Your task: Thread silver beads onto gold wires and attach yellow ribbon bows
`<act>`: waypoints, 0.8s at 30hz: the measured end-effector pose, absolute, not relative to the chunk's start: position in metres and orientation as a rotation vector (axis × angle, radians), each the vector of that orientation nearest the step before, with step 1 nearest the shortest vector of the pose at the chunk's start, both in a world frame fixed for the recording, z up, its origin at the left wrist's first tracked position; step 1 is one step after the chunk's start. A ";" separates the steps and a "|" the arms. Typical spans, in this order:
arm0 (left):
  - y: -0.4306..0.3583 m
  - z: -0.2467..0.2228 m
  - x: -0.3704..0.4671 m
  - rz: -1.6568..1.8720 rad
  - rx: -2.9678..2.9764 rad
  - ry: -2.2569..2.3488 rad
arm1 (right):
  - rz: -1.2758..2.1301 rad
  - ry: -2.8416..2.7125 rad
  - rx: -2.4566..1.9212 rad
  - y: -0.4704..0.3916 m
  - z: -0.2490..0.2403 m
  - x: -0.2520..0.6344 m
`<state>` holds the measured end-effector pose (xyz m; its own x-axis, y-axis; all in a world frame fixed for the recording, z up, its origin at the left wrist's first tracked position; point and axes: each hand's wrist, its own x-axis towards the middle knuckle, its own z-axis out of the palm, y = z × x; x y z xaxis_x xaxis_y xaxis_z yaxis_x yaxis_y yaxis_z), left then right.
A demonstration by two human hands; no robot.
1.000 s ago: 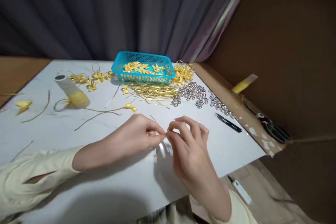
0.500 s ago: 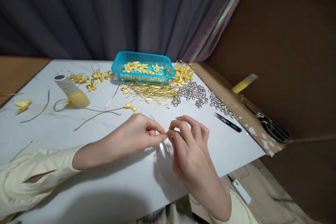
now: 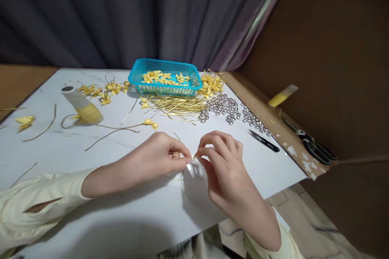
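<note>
Over the middle of the white table (image 3: 127, 218), my two hands meet fingertip to fingertip. My left hand (image 3: 161, 151) is closed in a pinch on a thin gold cord (image 3: 175, 153), part of which shows by its curled fingers. My right hand (image 3: 223, 166) pinches close beside it, thumb against forefinger, its other fingers curved. Something small and pale shows between the fingertips, too small to name. Beyond the hands lies a yellow ribbon bow (image 3: 151, 124) on a long cord.
A blue basket (image 3: 165, 89) holds yellow ribbon bows. Before it lie gold wires (image 3: 182, 106) and silvery beads (image 3: 223, 107). Black thread snips (image 3: 264, 141) and scissors (image 3: 316, 149) lie right. A thread spool (image 3: 83, 107) stands left, another spool (image 3: 282, 96) far right.
My right hand has shifted slightly right and turned, opening a small gap between its fingertips and those of my left hand. My left hand stays almost in place, still pinching.
</note>
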<state>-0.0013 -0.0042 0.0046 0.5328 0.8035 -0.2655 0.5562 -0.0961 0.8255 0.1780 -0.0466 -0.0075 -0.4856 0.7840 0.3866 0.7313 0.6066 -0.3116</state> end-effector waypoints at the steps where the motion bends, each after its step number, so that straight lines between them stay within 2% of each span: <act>1: -0.004 0.005 -0.001 0.311 1.771 1.136 | 0.130 -2.336 -1.200 -0.047 -0.007 0.179; 11: -0.003 0.010 -0.001 0.305 1.745 1.150 | -0.009 -2.292 -1.226 -0.056 -0.008 0.182; 24: -0.002 0.009 -0.002 0.246 1.694 1.026 | 0.107 -2.334 -1.240 -0.050 -0.009 0.181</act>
